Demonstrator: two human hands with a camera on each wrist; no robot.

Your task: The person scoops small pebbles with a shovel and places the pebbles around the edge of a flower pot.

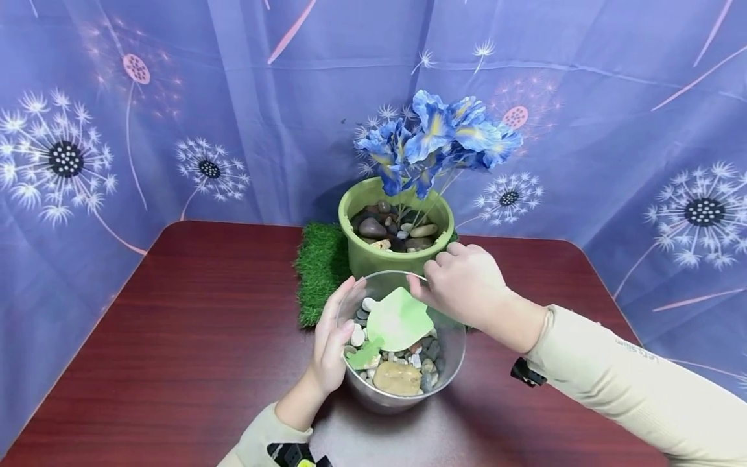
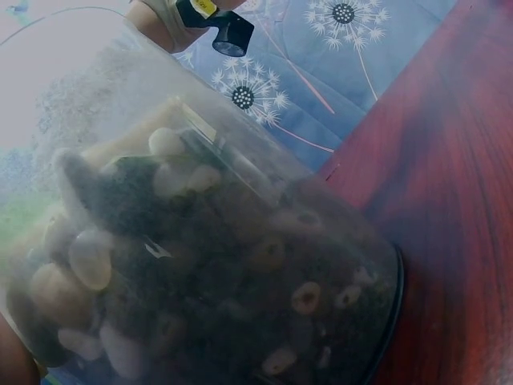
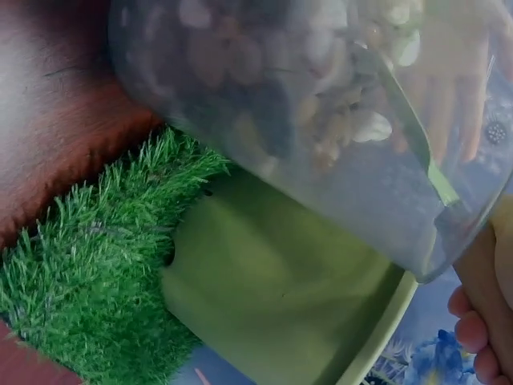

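Note:
A clear container (image 1: 452,363) of mixed pebbles and stones stands before me. My left hand (image 1: 329,340) rests against its left side with straight fingers; through the clear wall they show in the right wrist view. My right hand (image 1: 463,282), fingers curled, is above the far right rim and grips a light-green scoop (image 1: 399,319). The scoop's broad flat part lies inside over the stones; its edge shows as a green strip (image 3: 413,132) in the right wrist view. A smaller green piece (image 1: 364,354) and a large tan stone (image 1: 397,378) are also inside.
Right behind the container stands a green pot (image 1: 385,261) holding stones and blue artificial flowers (image 1: 438,139). An artificial grass mat (image 1: 321,256) lies partly under the pot on the dark red table (image 1: 192,337). A purple dandelion-print cloth (image 1: 280,136) hangs around the table.

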